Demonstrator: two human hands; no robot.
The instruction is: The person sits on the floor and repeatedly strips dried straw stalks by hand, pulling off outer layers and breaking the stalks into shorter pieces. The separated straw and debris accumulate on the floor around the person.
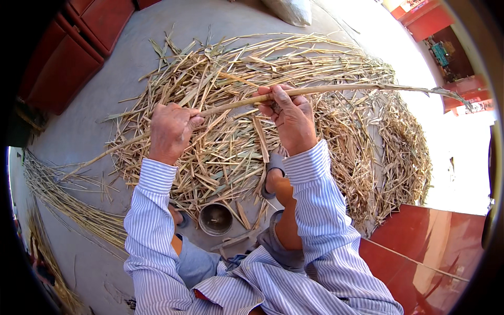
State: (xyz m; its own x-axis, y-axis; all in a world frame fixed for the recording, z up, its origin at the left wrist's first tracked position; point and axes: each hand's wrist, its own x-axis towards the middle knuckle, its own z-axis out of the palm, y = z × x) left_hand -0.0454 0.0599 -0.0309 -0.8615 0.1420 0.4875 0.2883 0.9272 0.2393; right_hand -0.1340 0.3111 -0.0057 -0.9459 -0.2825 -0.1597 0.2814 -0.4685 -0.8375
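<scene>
A long dry reed stalk (231, 105) stretches across in front of me, tilted up toward the right, with a withered leafy tip at its right end. My left hand (172, 131) is closed in a fist around it left of the middle. Farther right, my right hand (290, 116) pinches the same stalk between thumb and fingers. The stalk's thin left end reaches down toward the floor. Below both hands spreads a wide heap of dry stalks, leaves and peeled husks (226, 152).
Between my feet stands a round metal bowl (216, 219) with liquid-looking contents. Bundled long stalks (68, 194) lie at the left. Red furniture (68, 58) stands at the upper left, a red panel (420, 252) at the lower right. A pale sack (291, 10) sits at the far side.
</scene>
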